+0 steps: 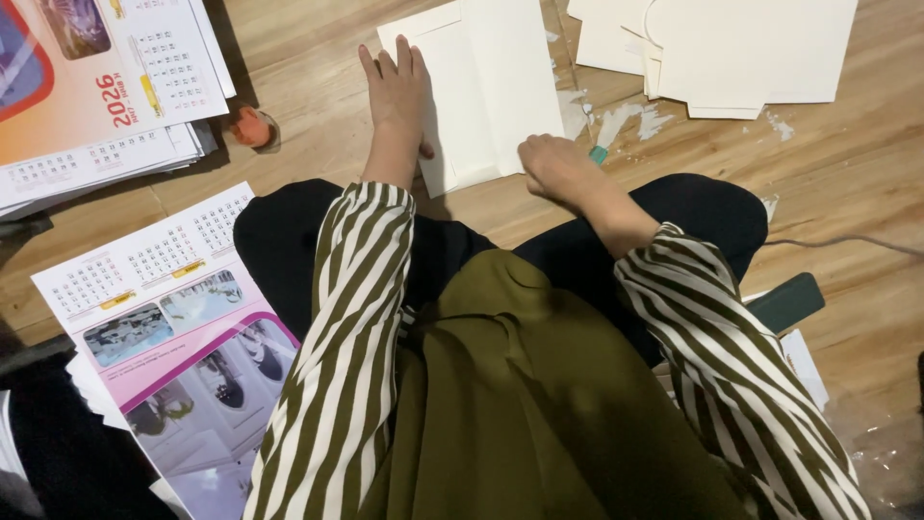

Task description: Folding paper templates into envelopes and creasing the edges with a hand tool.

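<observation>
I sit cross-legged on a wooden floor in striped sleeves and an olive garment. My left hand (397, 89) lies flat, fingers spread, on the left part of a folded cream paper sheet (491, 82) on the floor in front of my knees. My right hand (551, 166) is closed at the sheet's lower right edge, gripping a small tool whose teal tip (599, 154) sticks out to the right.
Stacks of printed calendar sheets lie at upper left (106, 87) and lower left (164, 318). A small orange object (252, 127) sits beside the upper stack. More cream sheets (741, 48) are piled at upper right, with white smears on the floor. A dark green object (789, 300) lies by my right knee.
</observation>
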